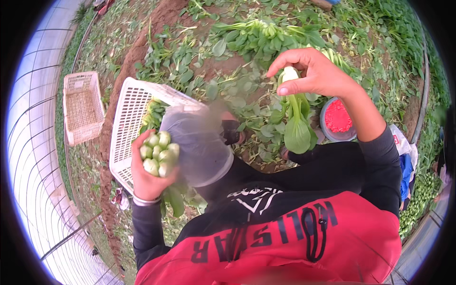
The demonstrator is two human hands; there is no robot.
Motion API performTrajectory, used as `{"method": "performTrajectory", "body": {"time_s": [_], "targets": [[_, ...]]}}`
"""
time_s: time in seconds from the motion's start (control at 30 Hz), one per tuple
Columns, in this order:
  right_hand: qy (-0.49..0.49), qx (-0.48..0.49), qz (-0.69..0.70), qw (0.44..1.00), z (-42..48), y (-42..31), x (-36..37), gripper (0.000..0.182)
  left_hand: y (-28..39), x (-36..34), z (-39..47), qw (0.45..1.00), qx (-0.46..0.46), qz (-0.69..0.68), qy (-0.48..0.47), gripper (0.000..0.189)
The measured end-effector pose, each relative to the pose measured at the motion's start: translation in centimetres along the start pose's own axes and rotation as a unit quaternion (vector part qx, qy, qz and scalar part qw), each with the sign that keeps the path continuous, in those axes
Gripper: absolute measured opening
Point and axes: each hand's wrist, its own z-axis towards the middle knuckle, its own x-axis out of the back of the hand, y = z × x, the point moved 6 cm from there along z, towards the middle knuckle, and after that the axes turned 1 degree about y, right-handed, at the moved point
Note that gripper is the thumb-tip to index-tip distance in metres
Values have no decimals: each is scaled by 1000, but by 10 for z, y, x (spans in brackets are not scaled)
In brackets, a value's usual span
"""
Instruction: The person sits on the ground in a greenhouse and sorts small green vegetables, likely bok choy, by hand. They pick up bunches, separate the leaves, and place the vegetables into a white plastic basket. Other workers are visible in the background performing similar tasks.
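My left hand (148, 180) grips a bunch of bok choy (159, 153), its pale cut stem ends facing up and some green leaves hanging below. Near that hand is a white slatted plastic crate (128, 110), with leafy greens (155, 112) inside it. My right hand (310, 76) holds a single bok choy head (297, 131) by its white base, leaves pointing down. Beneath and beyond the right hand, a pile of cut bok choy (263, 37) lies on the ground. Clear plastic sheeting (196, 142) covers my left knee beside the bunch.
A second white crate (83, 110) stands at the far left. Right of my right knee sits a round tub (338, 121) with red material in it. Loose leaves litter the soil (213, 67). Rows of growing greens (395, 21) and a pipe (424, 89) run along the right.
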Motion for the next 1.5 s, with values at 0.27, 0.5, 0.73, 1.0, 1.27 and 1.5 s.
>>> {"method": "performTrajectory", "body": {"time_s": [0.27, 0.5, 0.73, 1.0, 1.27, 1.5], "targets": [[-62, -90, 181, 977, 36, -2, -251, 56, 0, 13, -8, 995, 25, -70, -62, 96], [-81, -65, 140, 985, 19, -10, -252, 45, -5, 20, -11, 993, -16, -62, -101, 102], [26, -21, 248, 968, 9, -18, -255, 36, 10, 18, 2, 986, -14, -42, -160, 106], [187, 50, 280, 940, 12, -26, -307, 53, 37, 26, 30, 931, -129, 112, -322, 105], [235, 84, 239, 939, -15, 3, -285, 52, 51, -14, -2, 929, -324, 138, -111, 101], [185, 210, -68, 958, -56, -27, -218, 48, 57, -39, -7, 936, -328, 98, -86, 93]]}}
